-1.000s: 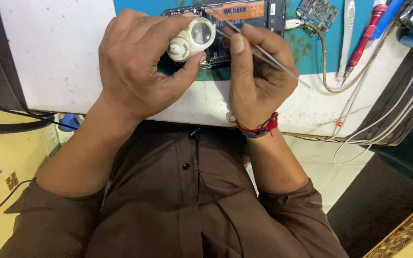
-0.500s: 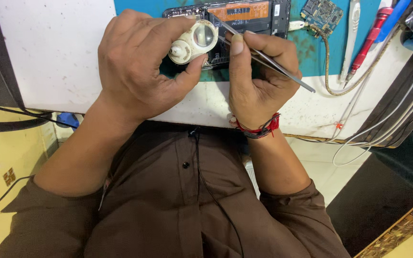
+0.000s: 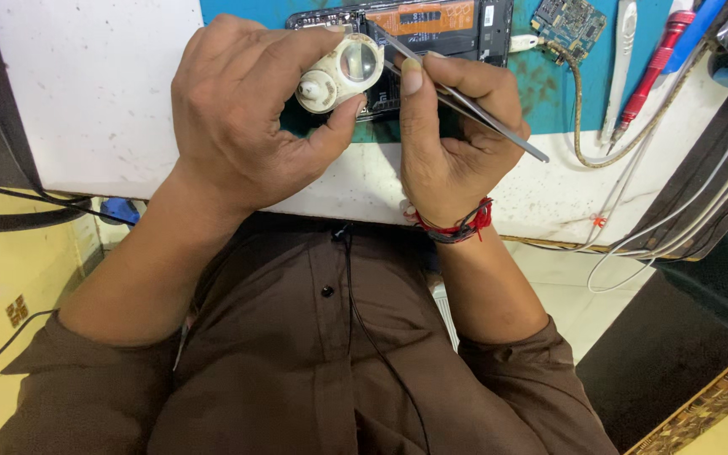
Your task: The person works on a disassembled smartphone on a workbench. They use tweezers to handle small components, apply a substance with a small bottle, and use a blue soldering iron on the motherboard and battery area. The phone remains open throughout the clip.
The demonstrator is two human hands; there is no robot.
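Left hand (image 3: pixel 246 118) closed around a cream magnifier loupe (image 3: pixel 340 72), fingers wrapped tight, lens held just above an opened phone (image 3: pixel 448 21) on the teal mat (image 3: pixel 549 93) of the table (image 3: pixel 94 93). Right hand (image 3: pixel 452 135) pinching metal tweezers (image 3: pixel 473 105), tips angled onto the phone beside the loupe.

Lay at the far edge of the surface (image 3: pixel 94 101): opened phone (image 3: pixel 431 25) on a mat (image 3: pixel 549 76). Held over the phone's near end: loupe (image 3: pixel 339 72) in the left hand (image 3: pixel 246 109), tweezers (image 3: pixel 465 105) in the right hand (image 3: pixel 452 135). Sat toward the far right corner: small circuit board (image 3: pixel 570 21), then screwdriver (image 3: pixel 655 63), cables (image 3: pixel 634 236) trailing off the right edge.
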